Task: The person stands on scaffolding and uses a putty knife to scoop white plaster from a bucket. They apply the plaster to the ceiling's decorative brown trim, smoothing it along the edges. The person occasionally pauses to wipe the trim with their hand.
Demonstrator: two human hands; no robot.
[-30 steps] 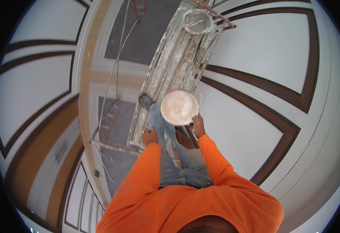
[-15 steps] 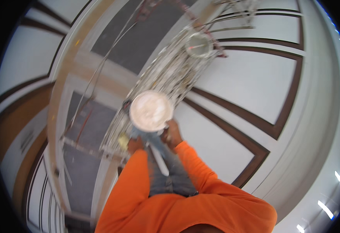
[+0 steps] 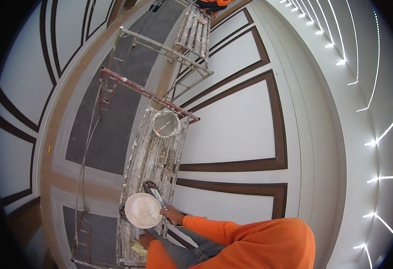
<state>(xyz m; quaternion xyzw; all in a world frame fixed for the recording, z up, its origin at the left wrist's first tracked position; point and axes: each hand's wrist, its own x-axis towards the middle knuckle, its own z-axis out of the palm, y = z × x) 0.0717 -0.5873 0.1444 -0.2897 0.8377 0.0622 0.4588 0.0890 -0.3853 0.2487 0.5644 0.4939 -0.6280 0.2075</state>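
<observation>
A round white bucket [image 3: 133,196] of pale pinkish-white paste [image 3: 145,210] is in front of me above the paint-spattered scaffold planks [image 3: 136,168]. My left hand [image 3: 147,240] grips its near side, with the fingers partly hidden. At the right rim, my right hand [image 3: 173,215] is closed round what looks like a putty knife [image 3: 157,196], its light blade pointing forward. A pale yellow crumpled piece [image 3: 138,248], perhaps a cloth or sponge, lies beside my left hand. My sandalled foot [image 3: 150,184] shows just past the bucket.
Farther along the planks stands a second bucket [image 3: 166,124] with a stick-like tool inside. A red scaffold rail [image 3: 149,94] crosses behind it. Beyond is another scaffold [image 3: 169,51], with a person in orange [image 3: 214,4]. A panelled wall [image 3: 232,134] runs along the right; grey floor [image 3: 111,125] lies below left.
My view has swung up and turned, bringing the farther scaffold and person into sight. The bucket and both hands now appear lower and farther left. My right hand's tool shows beside the rim.
</observation>
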